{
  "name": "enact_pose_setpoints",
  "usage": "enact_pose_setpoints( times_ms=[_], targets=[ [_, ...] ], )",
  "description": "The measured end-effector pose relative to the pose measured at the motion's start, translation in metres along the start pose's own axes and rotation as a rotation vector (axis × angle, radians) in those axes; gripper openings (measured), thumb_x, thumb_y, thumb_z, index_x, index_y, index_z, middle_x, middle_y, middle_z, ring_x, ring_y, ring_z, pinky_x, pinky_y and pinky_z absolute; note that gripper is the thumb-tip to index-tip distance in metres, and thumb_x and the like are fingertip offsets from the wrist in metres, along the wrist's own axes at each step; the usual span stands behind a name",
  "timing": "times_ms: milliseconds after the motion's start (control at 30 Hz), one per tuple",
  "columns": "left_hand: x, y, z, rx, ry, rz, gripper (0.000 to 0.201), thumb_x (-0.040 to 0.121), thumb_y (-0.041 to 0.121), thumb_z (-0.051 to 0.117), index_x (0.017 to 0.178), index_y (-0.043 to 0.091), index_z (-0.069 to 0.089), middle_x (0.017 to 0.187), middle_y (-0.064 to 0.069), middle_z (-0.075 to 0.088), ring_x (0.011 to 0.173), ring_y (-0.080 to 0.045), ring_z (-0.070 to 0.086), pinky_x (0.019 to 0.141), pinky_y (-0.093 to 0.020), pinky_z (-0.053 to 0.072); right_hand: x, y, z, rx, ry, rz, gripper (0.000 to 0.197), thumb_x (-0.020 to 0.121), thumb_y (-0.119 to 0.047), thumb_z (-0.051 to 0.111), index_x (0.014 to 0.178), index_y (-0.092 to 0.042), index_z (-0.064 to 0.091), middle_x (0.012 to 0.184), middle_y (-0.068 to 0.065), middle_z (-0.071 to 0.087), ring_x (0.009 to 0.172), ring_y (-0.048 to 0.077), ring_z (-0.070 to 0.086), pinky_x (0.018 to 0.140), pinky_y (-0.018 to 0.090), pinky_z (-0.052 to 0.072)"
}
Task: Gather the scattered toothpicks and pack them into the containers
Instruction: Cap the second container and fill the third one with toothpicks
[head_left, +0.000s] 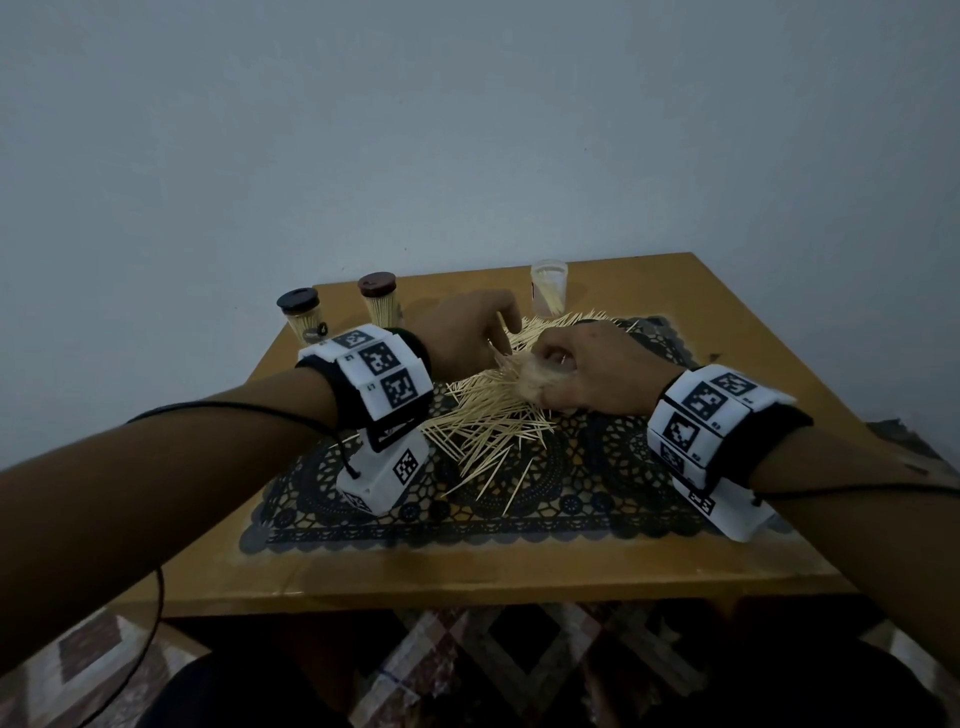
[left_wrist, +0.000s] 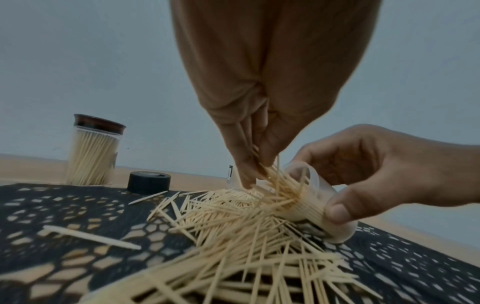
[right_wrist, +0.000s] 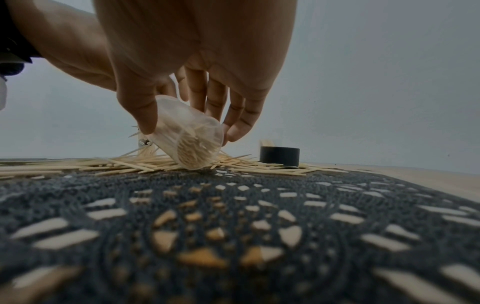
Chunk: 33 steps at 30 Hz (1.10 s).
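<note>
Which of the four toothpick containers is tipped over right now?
The clear container in the right hand, tilted mouth-down into the pile. The two lidded ones and the open one at the back stand upright.

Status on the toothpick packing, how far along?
Done: two capped jars stand full at the back. In hand: right hand holds a tilted clear container, partly filled, while left hand feeds toothpicks into its mouth. Left: a big loose pile on the mat, a black lid off, another open cup.
</note>
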<state>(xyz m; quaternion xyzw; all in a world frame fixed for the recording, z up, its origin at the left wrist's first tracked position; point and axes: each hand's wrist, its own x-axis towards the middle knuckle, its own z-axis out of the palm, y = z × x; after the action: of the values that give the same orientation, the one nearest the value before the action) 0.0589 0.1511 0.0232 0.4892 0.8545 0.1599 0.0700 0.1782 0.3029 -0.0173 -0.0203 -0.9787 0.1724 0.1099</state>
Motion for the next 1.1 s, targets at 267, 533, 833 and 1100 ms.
enact_pose_setpoints(
  times_ms=[267,533,833,1100],
  targets=[
    [-0.016,0.014,0.024,-0.205,-0.075,-0.05,0.054,0.085,-0.013,0.038,0.136,0.001,0.041,0.127,-0.021,0.055,0.12,-0.031,0.052,0.099,-0.041,0.045,-0.001,0.0,0.001,0.022,0.012,-0.019,0.037,0.074,-0.032,0.079,0.104,-0.014,0.066,0.091,-0.003,0.063,0.083,0.016,0.058,0.07,0.024,0.036],
    [-0.02,0.007,0.007,-0.277,0.011,-0.16,0.049,0.085,-0.009,0.044,0.133,0.001,0.039,0.083,0.004,0.039,0.068,-0.008,0.038,0.054,-0.016,0.034,-0.001,0.001,0.001,0.043,0.041,-0.021,0.042,0.076,-0.037,0.078,0.106,-0.011,0.065,0.097,0.003,0.067,0.085,0.02,0.062,0.075,0.031,0.049],
    [-0.037,0.023,0.02,-0.57,-0.184,-0.102,0.038,0.073,-0.014,0.052,0.095,0.017,0.053,0.101,-0.015,0.061,0.085,-0.02,0.052,0.077,-0.037,0.045,0.001,0.007,0.002,0.072,0.068,-0.03,0.042,0.073,-0.036,0.081,0.104,-0.013,0.064,0.097,0.001,0.068,0.085,0.016,0.061,0.072,0.028,0.049],
    [-0.041,0.025,0.02,-0.491,-0.165,-0.099,0.04,0.082,-0.014,0.053,0.113,0.007,0.04,0.092,0.0,0.044,0.072,-0.006,0.04,0.058,-0.019,0.041,0.0,0.002,0.003,0.136,0.098,-0.099,0.039,0.072,-0.039,0.08,0.099,-0.016,0.067,0.092,-0.004,0.068,0.081,0.012,0.062,0.075,0.032,0.053]
  ],
)
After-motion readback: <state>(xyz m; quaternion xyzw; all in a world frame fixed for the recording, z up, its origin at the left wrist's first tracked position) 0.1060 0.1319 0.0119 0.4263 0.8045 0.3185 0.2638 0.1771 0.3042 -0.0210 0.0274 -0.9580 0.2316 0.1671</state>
